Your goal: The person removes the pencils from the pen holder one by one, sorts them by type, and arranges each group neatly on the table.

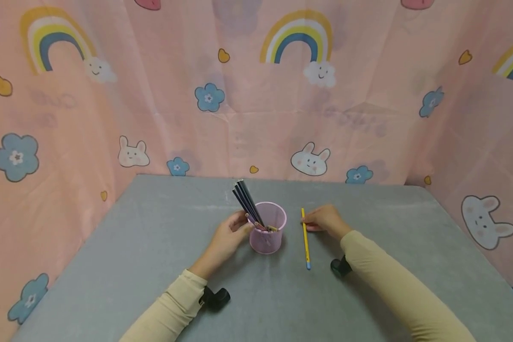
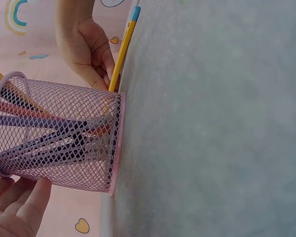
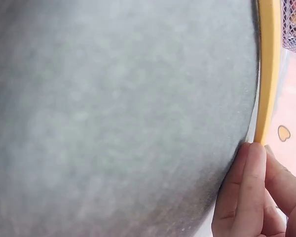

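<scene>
A pink mesh pencil cup [image 1: 266,243] stands upright on the grey table, with several dark pencils [image 1: 249,203] leaning left out of it and a few shorter coloured ones lower inside. My left hand [image 1: 227,237] is at the cup's left side; in the left wrist view its fingertips [image 2: 39,190] touch the mesh near the rim. To the right of the cup, my right hand [image 1: 326,221] pinches a yellow pencil [image 1: 305,242] near its far end between thumb and fingers. The pencil's blue end points toward me, and in the right wrist view it runs close along the tabletop.
The grey table [image 1: 154,247] extends around the cup on all sides. A pink printed curtain [image 1: 239,133] hangs behind it and along both sides. Black wrist cameras [image 1: 217,299] sit beneath both forearms, close over the tabletop.
</scene>
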Action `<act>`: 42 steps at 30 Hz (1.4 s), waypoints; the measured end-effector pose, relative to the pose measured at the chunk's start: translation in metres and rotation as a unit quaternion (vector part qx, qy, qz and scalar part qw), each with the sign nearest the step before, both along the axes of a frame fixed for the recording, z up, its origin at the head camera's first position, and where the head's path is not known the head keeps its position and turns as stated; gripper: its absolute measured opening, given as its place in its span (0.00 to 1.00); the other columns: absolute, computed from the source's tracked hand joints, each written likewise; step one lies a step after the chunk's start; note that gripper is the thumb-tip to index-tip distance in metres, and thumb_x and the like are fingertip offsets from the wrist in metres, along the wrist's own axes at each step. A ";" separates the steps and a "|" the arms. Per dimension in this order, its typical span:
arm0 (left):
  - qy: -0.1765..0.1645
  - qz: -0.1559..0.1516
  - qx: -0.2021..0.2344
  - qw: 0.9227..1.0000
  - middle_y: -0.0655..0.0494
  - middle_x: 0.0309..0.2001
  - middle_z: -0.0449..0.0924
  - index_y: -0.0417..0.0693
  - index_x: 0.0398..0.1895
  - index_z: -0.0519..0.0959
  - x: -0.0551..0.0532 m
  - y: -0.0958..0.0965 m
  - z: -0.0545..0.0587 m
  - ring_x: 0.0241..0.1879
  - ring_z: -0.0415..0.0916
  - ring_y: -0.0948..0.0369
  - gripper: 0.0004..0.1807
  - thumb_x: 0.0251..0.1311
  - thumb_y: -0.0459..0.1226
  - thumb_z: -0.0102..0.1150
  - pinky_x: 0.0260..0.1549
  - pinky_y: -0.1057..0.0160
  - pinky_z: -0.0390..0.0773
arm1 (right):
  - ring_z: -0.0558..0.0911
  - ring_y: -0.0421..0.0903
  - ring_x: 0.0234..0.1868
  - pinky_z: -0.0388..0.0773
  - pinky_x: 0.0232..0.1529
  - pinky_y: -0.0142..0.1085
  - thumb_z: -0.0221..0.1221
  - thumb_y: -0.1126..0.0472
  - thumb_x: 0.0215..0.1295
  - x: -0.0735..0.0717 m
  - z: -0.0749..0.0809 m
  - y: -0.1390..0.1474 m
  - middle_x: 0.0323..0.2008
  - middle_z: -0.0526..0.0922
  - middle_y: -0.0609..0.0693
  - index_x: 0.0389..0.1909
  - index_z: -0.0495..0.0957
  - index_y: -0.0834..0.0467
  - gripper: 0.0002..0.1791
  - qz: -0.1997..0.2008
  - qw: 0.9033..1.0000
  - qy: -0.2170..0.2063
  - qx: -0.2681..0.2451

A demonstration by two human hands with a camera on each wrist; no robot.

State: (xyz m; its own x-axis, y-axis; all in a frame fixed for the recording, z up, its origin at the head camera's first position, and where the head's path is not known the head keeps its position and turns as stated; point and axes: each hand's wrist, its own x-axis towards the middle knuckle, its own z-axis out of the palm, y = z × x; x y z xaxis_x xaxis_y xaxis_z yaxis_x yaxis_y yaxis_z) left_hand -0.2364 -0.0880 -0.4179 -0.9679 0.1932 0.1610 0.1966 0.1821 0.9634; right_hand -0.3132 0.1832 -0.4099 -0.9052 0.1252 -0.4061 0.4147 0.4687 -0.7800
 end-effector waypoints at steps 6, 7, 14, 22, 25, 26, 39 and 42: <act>0.005 -0.005 0.006 1.000 0.41 0.58 0.72 0.37 0.62 0.67 0.001 -0.001 0.001 0.60 0.69 0.51 0.27 0.61 0.39 0.57 0.57 0.54 0.71 | 0.82 0.39 0.22 0.81 0.29 0.31 0.66 0.63 0.54 -0.002 -0.001 -0.002 0.26 0.84 0.52 0.38 0.81 0.67 0.13 -0.007 1.000 0.001 0.007; 0.005 -0.005 0.006 1.000 0.41 0.58 0.72 0.37 0.62 0.66 0.001 -0.001 0.001 0.60 0.69 0.51 0.27 0.62 0.38 0.56 0.57 0.54 0.71 | 0.82 0.39 0.21 0.81 0.29 0.31 0.66 0.63 0.53 -0.002 -0.002 -0.002 0.25 0.84 0.52 0.38 0.81 0.67 0.13 -0.007 1.000 0.002 0.006; 0.002 0.002 0.022 1.000 0.40 0.57 0.73 0.35 0.62 0.67 0.001 -0.001 0.001 0.59 0.70 0.50 0.26 0.61 0.36 0.57 0.56 0.53 0.71 | 0.81 0.39 0.20 0.81 0.27 0.32 0.67 0.63 0.52 -0.003 -0.006 -0.004 0.21 0.83 0.51 0.36 0.81 0.67 0.13 0.003 1.000 0.011 0.005; 0.002 -0.003 0.011 1.000 0.41 0.58 0.73 0.38 0.62 0.67 0.002 0.001 -0.001 0.59 0.70 0.51 0.26 0.61 0.38 0.57 0.57 0.53 0.71 | 0.81 0.39 0.20 0.81 0.27 0.32 0.66 0.63 0.53 0.001 -0.005 0.000 0.21 0.84 0.51 0.37 0.82 0.68 0.13 0.025 0.999 0.021 0.004; -0.005 -0.005 0.013 1.000 0.43 0.58 0.73 0.40 0.62 0.67 0.003 0.001 0.000 0.60 0.69 0.51 0.26 0.62 0.39 0.57 0.57 0.53 0.71 | 0.82 0.39 0.23 0.82 0.29 0.32 0.65 0.63 0.55 0.009 0.001 0.002 0.26 0.85 0.53 0.40 0.80 0.69 0.15 0.034 0.999 0.040 -0.004; -0.004 -0.006 0.011 1.000 0.43 0.58 0.73 0.40 0.62 0.67 0.004 0.001 0.000 0.60 0.69 0.52 0.26 0.61 0.39 0.57 0.57 0.53 0.71 | 0.82 0.40 0.25 0.82 0.30 0.32 0.65 0.63 0.55 0.012 0.002 0.002 0.29 0.85 0.55 0.42 0.80 0.69 0.16 0.035 0.998 0.050 -0.005; 0.005 -0.009 0.006 1.000 0.41 0.58 0.72 0.37 0.62 0.66 0.001 0.001 0.001 0.59 0.70 0.50 0.27 0.61 0.39 0.57 0.56 0.55 0.72 | 0.84 0.45 0.42 0.80 0.43 0.37 0.63 0.60 0.57 0.051 0.029 0.000 0.48 0.81 0.60 0.50 0.78 0.65 0.20 0.054 0.984 0.153 -0.069; 0.009 -0.006 0.007 1.000 0.40 0.58 0.72 0.36 0.62 0.66 0.000 0.001 0.003 0.59 0.70 0.49 0.27 0.61 0.38 0.57 0.55 0.54 0.72 | 0.84 0.45 0.41 0.79 0.45 0.40 0.64 0.60 0.56 0.056 0.034 -0.003 0.46 0.82 0.59 0.49 0.78 0.65 0.20 0.061 0.981 0.157 -0.099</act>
